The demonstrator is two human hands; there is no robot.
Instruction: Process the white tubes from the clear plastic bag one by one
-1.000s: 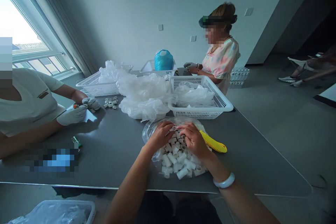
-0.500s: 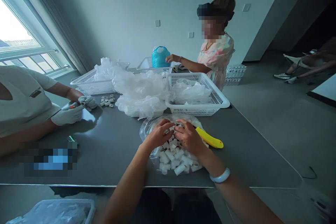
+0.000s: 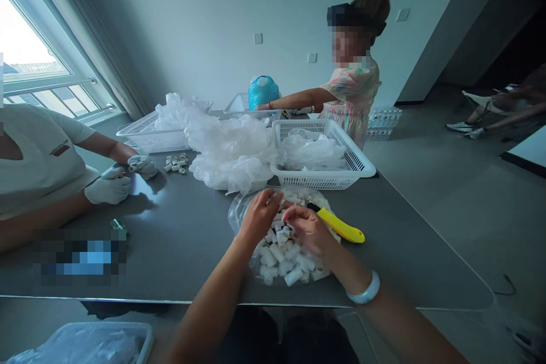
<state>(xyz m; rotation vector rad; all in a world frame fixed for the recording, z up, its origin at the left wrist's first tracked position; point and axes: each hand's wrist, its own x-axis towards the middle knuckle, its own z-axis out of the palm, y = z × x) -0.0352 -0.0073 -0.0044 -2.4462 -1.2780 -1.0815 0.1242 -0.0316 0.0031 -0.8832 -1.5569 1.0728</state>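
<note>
White tube-like pieces (image 3: 277,253) lie heaped on a clear plastic bag (image 3: 236,211) near the table's front edge. Over the upper left of the heap, my left hand (image 3: 261,213) has its fingers curled together; whatever they hold is hidden. My right hand (image 3: 307,228) is over the right side of the heap, slightly blurred, its fingers bent and its grip unclear. A white bracelet (image 3: 367,289) circles my right wrist. Just right of that hand lies a yellow-handled tool (image 3: 343,226) with a dark end.
White baskets (image 3: 311,182) and piled plastic bags (image 3: 232,148) stand beyond the heap. At left, a person's gloved hands (image 3: 108,187) are near small white pieces (image 3: 176,163). Another person (image 3: 352,85) reaches toward a blue bag (image 3: 263,92). A basket (image 3: 149,341) sits below the table.
My right hand has drawn slightly away from my left, and the pieces between them show more. The person at the back has lowered and stretched an arm to the blue bag.
</note>
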